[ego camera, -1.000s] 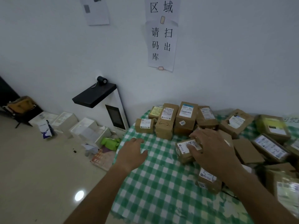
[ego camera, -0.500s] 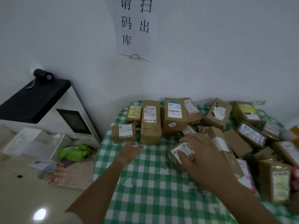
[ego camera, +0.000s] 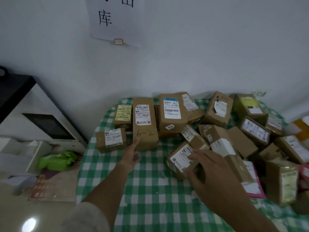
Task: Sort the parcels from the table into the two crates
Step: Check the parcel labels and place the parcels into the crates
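The right hand grips a small labelled parcel on the checked table, fingers curled round it; the left hand, fingers relaxed, touches the tall box marked 6-2.

Your left arm reached forward from the near left edge of the tabletop, forearm bare, a pale sleeve at the elbow. Your left hand lay palm inward, fingers straight and pointing toward the far edge, holding nothing. Your right arm came in from the near right corner. Your right hand was palm down, fingers spread and slightly bent, thumb curled beneath.
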`<state>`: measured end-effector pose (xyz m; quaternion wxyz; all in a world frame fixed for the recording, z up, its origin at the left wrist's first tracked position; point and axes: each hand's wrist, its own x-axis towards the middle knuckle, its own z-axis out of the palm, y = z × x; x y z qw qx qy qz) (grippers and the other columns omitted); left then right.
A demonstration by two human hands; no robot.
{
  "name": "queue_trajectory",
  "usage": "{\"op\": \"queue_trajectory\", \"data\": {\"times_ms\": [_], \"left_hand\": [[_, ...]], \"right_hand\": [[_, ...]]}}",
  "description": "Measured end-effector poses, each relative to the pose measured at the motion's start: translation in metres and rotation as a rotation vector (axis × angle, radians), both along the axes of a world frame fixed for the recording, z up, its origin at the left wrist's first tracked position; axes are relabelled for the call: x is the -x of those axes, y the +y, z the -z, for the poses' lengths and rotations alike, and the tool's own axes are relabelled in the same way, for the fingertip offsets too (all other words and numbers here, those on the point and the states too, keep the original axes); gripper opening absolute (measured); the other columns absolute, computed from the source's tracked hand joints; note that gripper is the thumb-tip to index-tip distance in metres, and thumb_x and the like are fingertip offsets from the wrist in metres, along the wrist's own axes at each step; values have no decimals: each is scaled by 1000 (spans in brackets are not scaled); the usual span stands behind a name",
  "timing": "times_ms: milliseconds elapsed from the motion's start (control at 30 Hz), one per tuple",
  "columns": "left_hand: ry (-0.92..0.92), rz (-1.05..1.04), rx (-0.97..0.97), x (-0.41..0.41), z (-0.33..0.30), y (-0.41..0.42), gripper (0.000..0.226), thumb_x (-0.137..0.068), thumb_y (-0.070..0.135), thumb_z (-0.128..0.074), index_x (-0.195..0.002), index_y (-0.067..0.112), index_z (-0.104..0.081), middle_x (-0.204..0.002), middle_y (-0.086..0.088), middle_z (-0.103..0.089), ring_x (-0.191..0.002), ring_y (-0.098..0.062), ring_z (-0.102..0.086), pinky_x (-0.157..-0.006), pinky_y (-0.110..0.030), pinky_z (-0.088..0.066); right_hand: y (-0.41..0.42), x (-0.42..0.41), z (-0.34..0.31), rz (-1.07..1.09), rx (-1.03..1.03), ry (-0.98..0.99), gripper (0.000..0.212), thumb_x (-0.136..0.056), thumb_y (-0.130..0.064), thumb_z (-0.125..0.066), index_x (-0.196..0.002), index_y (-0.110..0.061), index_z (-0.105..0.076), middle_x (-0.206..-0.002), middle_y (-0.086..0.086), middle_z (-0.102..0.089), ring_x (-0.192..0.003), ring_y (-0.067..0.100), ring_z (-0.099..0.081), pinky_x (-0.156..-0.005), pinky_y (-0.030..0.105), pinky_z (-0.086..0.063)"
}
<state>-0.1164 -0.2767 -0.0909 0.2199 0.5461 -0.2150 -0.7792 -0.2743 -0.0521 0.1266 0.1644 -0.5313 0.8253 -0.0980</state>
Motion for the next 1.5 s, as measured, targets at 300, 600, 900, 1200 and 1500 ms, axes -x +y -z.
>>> {"op": "queue_trajectory", "data": {"times_ms": [300,600,900,1200,1500], "left_hand": [[128,-195,-61,24,-1,-17,71,-59,37,-96,-117,19,-60,-126,-16,-66,-120,-31,-62,-113,-44,-47],[151,-244,-21,20,-28,-20,64,-71,28,-91,-123,21,-54,-128,-16,-61,-120,-33,-59,-109,-46,-51],[206,-144,283,-19,-113,7,44,-82,32,-81,-123,22,-66,-123,-7,-74,-117,-28,-69,-91,-35,-60],[250,-107,566,-44,-234,35,63,-78,27,-78,-130,0,-56,-124,-20,-72,-110,-32,-72,-91,-41,-58],[383,-133,816,-67,-331,72,97,-45,43,-103,-119,7,-51,-105,-19,-77,-90,-29,-77,-72,-30,-62]], "right_hand": [[0,10,15,10,-29,11,47,-96,-55,-54,-140,-40,-48,-150,-18,-43,-138,4,-32,-108,20,-17],[4,27,8,36,-2,12,38,-93,-51,-62,-129,-38,-57,-142,-15,-54,-133,9,-44,-115,32,-32],[-16,28,-39,-1,61,22,25,-98,-48,-57,-122,-46,-52,-135,-22,-50,-125,0,-43,-112,25,-33],[-45,26,-122,-33,258,-9,32,-100,-46,-56,-131,-39,-53,-140,-14,-54,-122,4,-45,-112,32,-41],[-63,-1,-205,-83,589,-281,75,-79,-84,-39,-140,-40,-46,-130,-30,-48,-116,-3,-50,-100,24,-45]]}}
